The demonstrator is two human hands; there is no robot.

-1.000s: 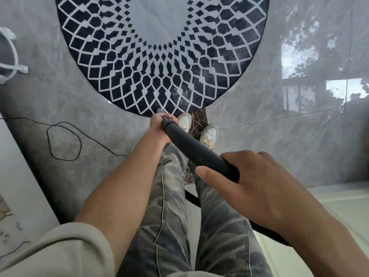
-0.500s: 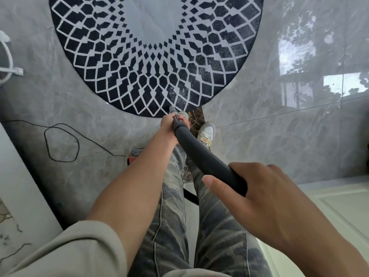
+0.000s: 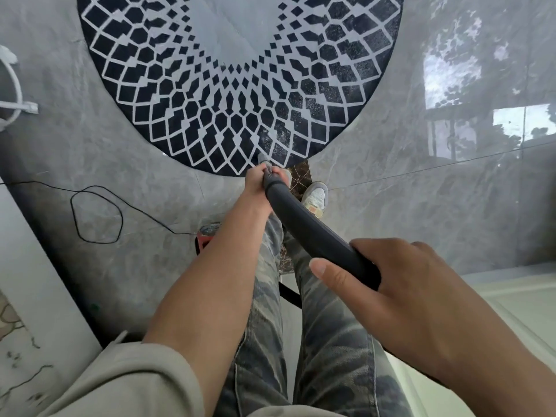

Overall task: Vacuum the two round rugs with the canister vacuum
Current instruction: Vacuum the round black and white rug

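A round rug (image 3: 186, 94) with a black and grey diamond pattern lies on the grey floor ahead of me. I hold the dark grey vacuum wand (image 3: 304, 224) with both hands. My left hand (image 3: 257, 183) grips its far end just above the rug's near edge, where the nozzle tip (image 3: 263, 158) touches the rug. My right hand (image 3: 400, 293) grips the wand's near end, thumb along its side. A small red part of the canister vacuum (image 3: 203, 240) shows behind my left forearm. Only one rug is in view.
A thin black power cord (image 3: 96, 212) loops across the floor at left. A white wire stand (image 3: 13, 91) sits at the left edge, a pale cabinet (image 3: 27, 296) at lower left. My shoes (image 3: 316, 198) stand at the rug's edge. A pale raised step (image 3: 511, 296) lies at right.
The wand has pushed forward, so my left hand and the nozzle tip have reached the rug's near edge. My right hand followed along. A red canister part has come into view.
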